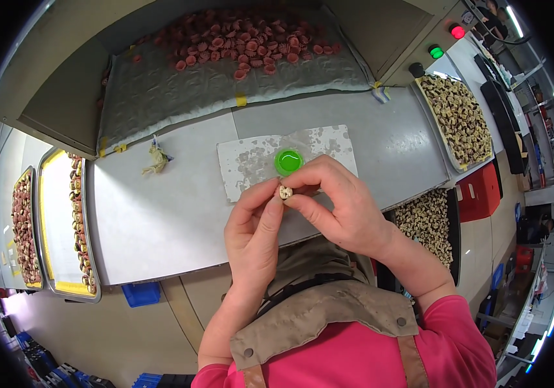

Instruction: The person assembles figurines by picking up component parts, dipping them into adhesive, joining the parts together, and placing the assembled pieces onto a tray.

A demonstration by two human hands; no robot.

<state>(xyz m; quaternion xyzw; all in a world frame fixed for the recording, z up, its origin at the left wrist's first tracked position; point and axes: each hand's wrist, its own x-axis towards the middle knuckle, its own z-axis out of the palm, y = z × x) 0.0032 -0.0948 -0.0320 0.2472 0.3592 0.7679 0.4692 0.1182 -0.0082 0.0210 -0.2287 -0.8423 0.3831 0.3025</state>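
Between my fingertips is a small rounded cream piece with dark markings (285,193). My left hand (254,226) pinches it from the left, thumb and fingers closed. From the other side my right hand (345,204) grips it between thumb and forefinger, so part of it is hidden. Just beyond the fingers stands a small bright green round dish (288,161), with a shine on its surface. It rests on a white board blotched with grey wet-looking spots (244,158).
Small red cup-shaped pieces (251,45) lie heaped on a grey cloth (173,97) inside the booth. Trays with rows of pieces stand left, one lined white (57,213). Cream-and-dark pieces fill a tray (455,119) and lower bin (426,223) on the right. A crumpled rag (156,158) lies left.
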